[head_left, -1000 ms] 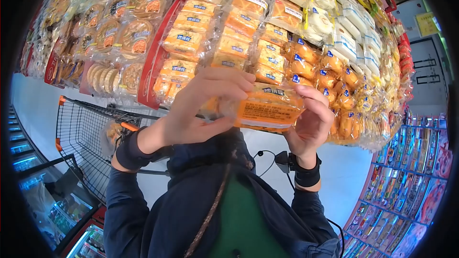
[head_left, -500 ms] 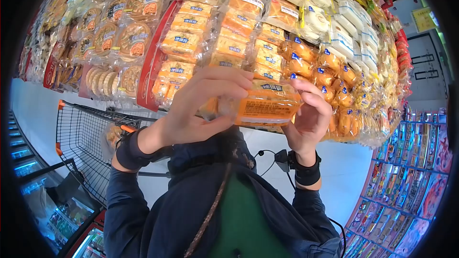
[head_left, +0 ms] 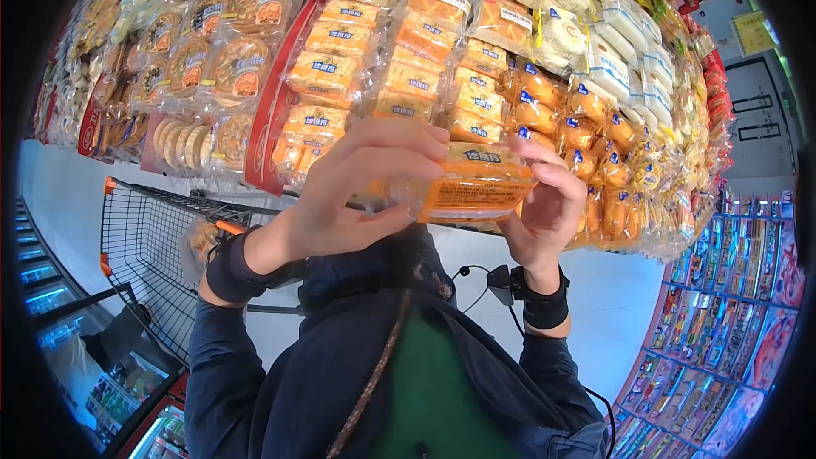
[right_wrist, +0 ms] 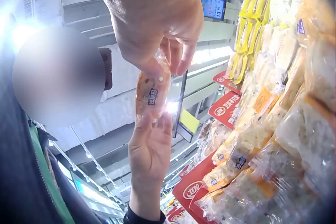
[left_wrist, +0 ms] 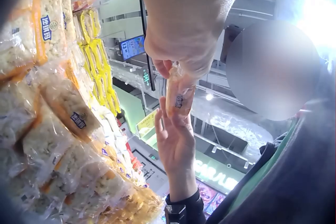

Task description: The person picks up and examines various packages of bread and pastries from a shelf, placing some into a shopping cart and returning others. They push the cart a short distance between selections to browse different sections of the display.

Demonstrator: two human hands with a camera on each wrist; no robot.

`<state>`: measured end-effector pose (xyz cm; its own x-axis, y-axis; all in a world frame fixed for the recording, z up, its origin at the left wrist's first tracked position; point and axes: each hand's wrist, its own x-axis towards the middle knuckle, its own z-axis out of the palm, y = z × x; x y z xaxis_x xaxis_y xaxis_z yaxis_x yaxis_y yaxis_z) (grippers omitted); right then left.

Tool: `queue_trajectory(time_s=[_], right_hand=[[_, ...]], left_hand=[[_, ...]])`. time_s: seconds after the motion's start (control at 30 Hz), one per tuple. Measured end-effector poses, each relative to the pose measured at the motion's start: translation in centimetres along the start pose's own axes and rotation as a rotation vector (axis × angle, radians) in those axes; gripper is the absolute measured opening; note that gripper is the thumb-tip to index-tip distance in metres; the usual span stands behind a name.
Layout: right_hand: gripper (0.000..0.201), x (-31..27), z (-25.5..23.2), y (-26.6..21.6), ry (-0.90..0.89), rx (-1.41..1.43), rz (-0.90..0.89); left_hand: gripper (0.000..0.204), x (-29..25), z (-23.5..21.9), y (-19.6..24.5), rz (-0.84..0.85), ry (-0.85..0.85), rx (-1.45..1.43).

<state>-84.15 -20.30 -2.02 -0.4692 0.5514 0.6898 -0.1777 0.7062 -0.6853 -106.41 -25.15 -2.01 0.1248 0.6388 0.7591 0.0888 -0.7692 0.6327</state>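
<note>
In the head view a clear-and-orange wrapped packet of sachima (head_left: pixel 478 185) is held up in front of the chest, its printed side facing the head camera. My left hand (head_left: pixel 361 183) grips its left end, fingers over the top and thumb beneath. At the right end my right hand (head_left: pixel 548 204) holds it between fingers and thumb. From the left wrist the packet (left_wrist: pixel 180 98) appears end-on between both hands. The right wrist view also shows the packet (right_wrist: pixel 153 92), a blue label on its wrapper. Part of its left end is hidden by my left hand.
Just beyond the hands, a display is heaped with wrapped sachima (head_left: pixel 323 72), round flat pastries (head_left: pixel 242 68) and bagged small cakes (head_left: pixel 582 136). Red dividers (head_left: pixel 276 102) separate rows. A wire shopping cart (head_left: pixel 149 238) stands at left, with shelves of goods (head_left: pixel 714 314) at right.
The packet has tilted back and forth a little and shifted slightly left with my right hand. Both hands keep their hold on it.
</note>
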Motion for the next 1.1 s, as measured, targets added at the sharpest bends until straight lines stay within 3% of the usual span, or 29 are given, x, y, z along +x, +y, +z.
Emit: queue_trajectory(time_s=[0.17, 0.87, 1.1], right_hand=[[0.067, -0.26, -0.06, 0.09, 0.002, -0.072, -0.02], [0.069, -0.15, -0.07, -0.21, -0.007, -0.106, -0.006], [0.069, -0.12, -0.03, -0.17, -0.005, -0.106, -0.002]], left_hand=[[0.05, -0.61, -0.25, 0.15, -0.149, 0.002, -0.047], [0.059, -1.0, -0.77, -0.29, -0.257, -0.027, -0.066], [0.057, -0.85, -0.56, -0.43, -0.208, -0.011, -0.063]])
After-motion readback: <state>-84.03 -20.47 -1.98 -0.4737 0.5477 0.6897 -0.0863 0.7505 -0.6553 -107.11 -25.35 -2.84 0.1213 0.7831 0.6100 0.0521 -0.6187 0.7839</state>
